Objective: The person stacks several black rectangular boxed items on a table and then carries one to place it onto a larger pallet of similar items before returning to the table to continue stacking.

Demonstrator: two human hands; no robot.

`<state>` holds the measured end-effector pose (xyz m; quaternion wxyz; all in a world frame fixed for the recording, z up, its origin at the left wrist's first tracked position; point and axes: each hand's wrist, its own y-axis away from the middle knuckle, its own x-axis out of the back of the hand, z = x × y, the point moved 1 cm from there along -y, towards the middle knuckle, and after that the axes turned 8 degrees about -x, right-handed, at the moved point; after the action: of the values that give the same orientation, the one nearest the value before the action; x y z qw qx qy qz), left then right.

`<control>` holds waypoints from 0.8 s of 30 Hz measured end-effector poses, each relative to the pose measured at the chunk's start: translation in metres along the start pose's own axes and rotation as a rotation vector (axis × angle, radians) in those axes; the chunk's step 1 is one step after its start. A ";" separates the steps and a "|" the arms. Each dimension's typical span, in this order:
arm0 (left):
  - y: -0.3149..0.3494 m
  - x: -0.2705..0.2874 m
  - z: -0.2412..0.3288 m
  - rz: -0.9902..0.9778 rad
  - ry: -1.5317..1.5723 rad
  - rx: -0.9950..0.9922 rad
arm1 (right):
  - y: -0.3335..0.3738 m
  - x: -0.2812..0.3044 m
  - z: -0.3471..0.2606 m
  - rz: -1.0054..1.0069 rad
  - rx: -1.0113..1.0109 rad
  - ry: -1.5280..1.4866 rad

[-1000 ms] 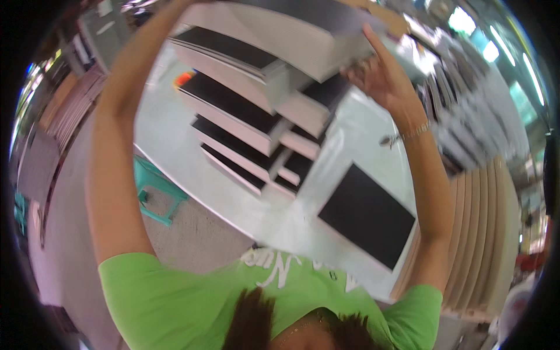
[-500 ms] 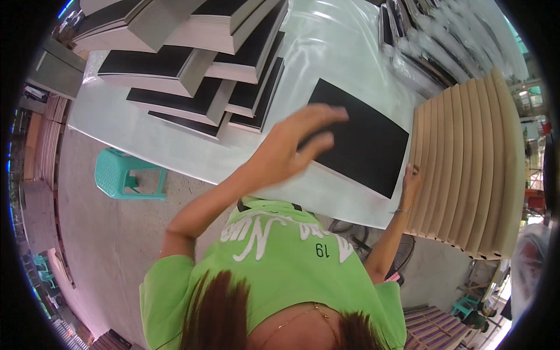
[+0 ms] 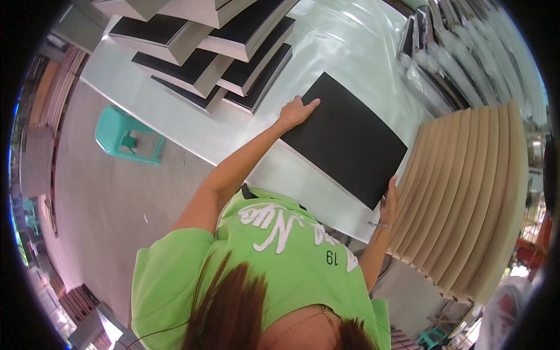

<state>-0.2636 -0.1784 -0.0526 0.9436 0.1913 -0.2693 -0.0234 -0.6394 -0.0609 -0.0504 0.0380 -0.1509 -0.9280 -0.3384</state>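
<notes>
A black-topped stack of sheets [image 3: 350, 134] with a pale side edge lies at a slant on the table in front of me. My left hand [image 3: 299, 112] grips its left end, the thumb on the black top and the fingers bent over the edge. At the near right corner my right hand [image 3: 389, 201] holds the opposite end, fingers against the side; part of them is hidden behind the edge. Both hands touch the stack at once.
Several black-topped stacks [image 3: 198, 67] are piled crosswise at the far left of the white-covered table [image 3: 245, 137]. Tan padded panels [image 3: 461, 192] stand along the right side, with plastic-wrapped bundles [image 3: 461, 58] behind them. A green stool [image 3: 125, 134] is on the floor at left.
My left hand has come down from above the black-topped stack onto its left end. My right hand has closed in on the right end. The view has turned slightly.
</notes>
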 end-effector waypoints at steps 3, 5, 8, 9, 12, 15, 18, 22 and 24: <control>-0.001 0.002 0.003 0.045 0.079 0.039 | -0.011 0.000 -0.010 -0.004 -0.127 -0.044; -0.005 0.008 0.004 -0.017 0.245 0.099 | -0.018 0.002 -0.013 -0.054 -0.166 -0.084; -0.013 0.002 0.002 0.007 0.105 0.163 | -0.014 -0.006 -0.018 -0.138 -0.161 -0.136; -0.011 0.001 -0.002 0.053 0.138 0.147 | -0.013 -0.006 -0.018 -0.115 -0.157 -0.131; 0.025 0.001 -0.004 0.171 0.204 0.139 | 0.006 -0.007 -0.026 -0.103 -0.116 -0.128; 0.072 0.012 0.004 0.191 0.195 0.091 | 0.015 -0.003 -0.020 -0.185 -0.124 -0.183; 0.093 0.005 -0.017 0.493 0.129 -0.026 | 0.001 0.009 -0.006 -0.332 -0.065 -0.248; 0.128 0.037 0.009 0.477 0.234 -0.164 | 0.016 0.006 0.002 -0.446 -0.073 -0.388; 0.141 0.050 0.012 0.507 0.287 -0.281 | 0.032 0.006 0.007 -0.415 0.001 -0.464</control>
<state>-0.2354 -0.0593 0.0339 0.9649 -0.0128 -0.1665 0.2025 -0.6354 -0.0318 -0.0350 -0.2448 -0.0313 -0.9230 -0.2951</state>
